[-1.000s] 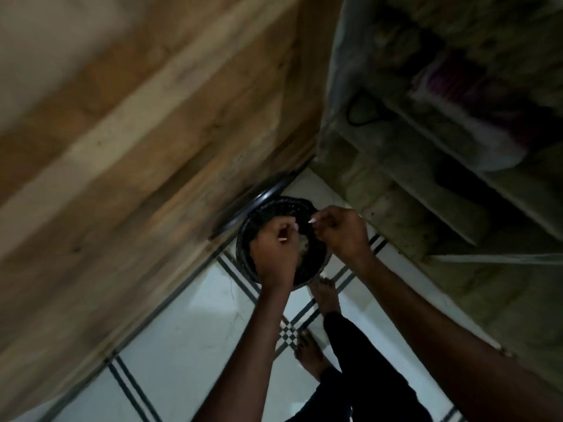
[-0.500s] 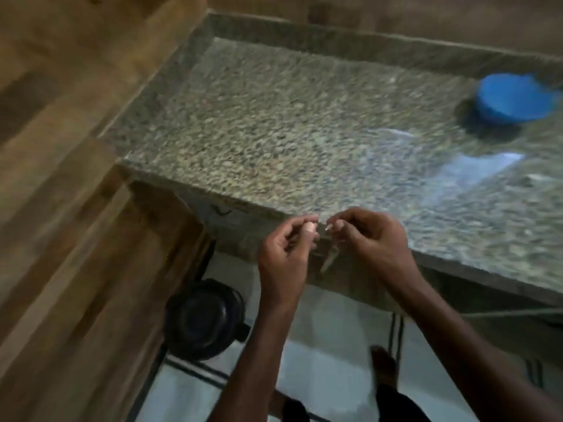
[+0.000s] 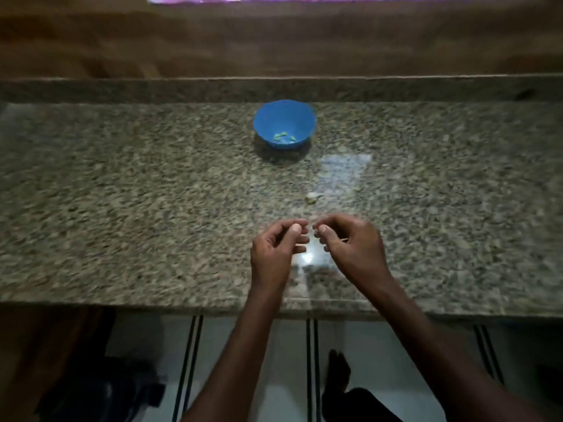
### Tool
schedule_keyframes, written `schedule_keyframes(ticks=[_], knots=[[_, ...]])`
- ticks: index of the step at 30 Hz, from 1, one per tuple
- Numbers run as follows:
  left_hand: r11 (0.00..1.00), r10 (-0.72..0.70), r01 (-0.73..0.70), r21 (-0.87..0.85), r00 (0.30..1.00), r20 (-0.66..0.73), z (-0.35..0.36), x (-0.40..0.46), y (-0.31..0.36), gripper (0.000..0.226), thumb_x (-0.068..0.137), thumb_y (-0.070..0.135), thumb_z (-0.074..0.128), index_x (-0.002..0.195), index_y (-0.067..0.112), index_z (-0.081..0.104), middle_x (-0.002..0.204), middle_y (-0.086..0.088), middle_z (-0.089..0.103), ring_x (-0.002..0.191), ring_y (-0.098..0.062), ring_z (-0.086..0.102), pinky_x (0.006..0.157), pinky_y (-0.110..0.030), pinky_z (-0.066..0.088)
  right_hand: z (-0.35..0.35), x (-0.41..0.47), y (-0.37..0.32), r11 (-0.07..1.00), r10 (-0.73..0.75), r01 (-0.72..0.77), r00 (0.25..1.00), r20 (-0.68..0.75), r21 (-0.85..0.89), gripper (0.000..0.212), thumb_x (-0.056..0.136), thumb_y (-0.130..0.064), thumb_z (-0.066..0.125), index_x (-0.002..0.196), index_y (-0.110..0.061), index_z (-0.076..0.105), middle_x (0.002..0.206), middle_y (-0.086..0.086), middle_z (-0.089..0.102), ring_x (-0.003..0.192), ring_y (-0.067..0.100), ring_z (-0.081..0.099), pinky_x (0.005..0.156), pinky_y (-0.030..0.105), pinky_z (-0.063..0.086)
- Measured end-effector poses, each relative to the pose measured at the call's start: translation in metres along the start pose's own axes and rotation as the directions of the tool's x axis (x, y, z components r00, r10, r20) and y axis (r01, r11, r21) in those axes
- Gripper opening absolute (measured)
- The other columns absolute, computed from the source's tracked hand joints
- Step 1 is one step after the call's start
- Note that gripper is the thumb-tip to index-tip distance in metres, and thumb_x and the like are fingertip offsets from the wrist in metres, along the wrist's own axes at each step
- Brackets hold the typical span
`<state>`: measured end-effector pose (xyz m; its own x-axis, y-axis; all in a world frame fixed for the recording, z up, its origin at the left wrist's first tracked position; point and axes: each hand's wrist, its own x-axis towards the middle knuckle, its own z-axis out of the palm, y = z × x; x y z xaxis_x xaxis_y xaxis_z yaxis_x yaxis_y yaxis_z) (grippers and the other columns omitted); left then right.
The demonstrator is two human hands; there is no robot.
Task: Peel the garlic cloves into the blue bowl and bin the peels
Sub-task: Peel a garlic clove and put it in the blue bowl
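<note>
Both hands, left hand [image 3: 275, 251] and right hand [image 3: 350, 245], now over the counter [image 3: 122, 193], grips curled, contents unclear.

Single head-worn view, steeply downward and forward over the granite counter [image 3: 122, 208], hands near below.

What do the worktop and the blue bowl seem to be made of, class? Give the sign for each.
Worktop: probably polished granite or similar stone; speckled grey-brown grain, with glossy light reflections. Blue bowl: likely plastic; even bright blue colour, thin scalloped rim, smooth slightly shiny wall. The blur leaves both uncertain.
</note>
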<state>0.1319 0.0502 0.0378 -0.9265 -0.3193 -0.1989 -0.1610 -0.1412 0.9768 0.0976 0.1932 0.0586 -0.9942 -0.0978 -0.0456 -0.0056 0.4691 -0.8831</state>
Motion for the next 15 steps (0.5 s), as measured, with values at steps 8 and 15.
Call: schedule_keyframes(ticks=[8, 15], knots=[[0.808, 0.161, -0.161, 0.567, 0.986, 0.052, 0.070, 0.072, -0.060, 0.021, 0.094, 0.022, 0.063, 0.111, 0.018, 0.075, 0.104, 0.006, 0.071, 0.096, -0.011, 0.066, 0.086, -0.037, 0.056, -0.036, 0.074, 0.081, 0.963, 0.050, -0.074, 0.994, -0.099, -0.260, 0.009, 0.092, -0.023, 0.070, 0.097, -0.020, 0.076, 0.087, -0.004, 0.076, 0.076, 0.015, 0.070, 0.069, 0.029, 0.053], [0.219, 0.302, -0.376, 0.900, 0.904, 0.304, 0.075, 0.090, -0.101, 0.039, 0.097, 0.031, 0.059, 0.133, 0.017, 0.058, 0.131, -0.008, 0.054, 0.116, -0.027, 0.047, 0.099, -0.046, 0.040, -0.032, 0.154, 0.113, 0.874, 0.015, -0.078, 0.991, -0.135, -0.479, 0.022, 0.092, -0.020, 0.074, 0.112, -0.014, 0.071, 0.104, 0.009, 0.068, 0.087, 0.026, 0.064, 0.069, 0.025, 0.036]])
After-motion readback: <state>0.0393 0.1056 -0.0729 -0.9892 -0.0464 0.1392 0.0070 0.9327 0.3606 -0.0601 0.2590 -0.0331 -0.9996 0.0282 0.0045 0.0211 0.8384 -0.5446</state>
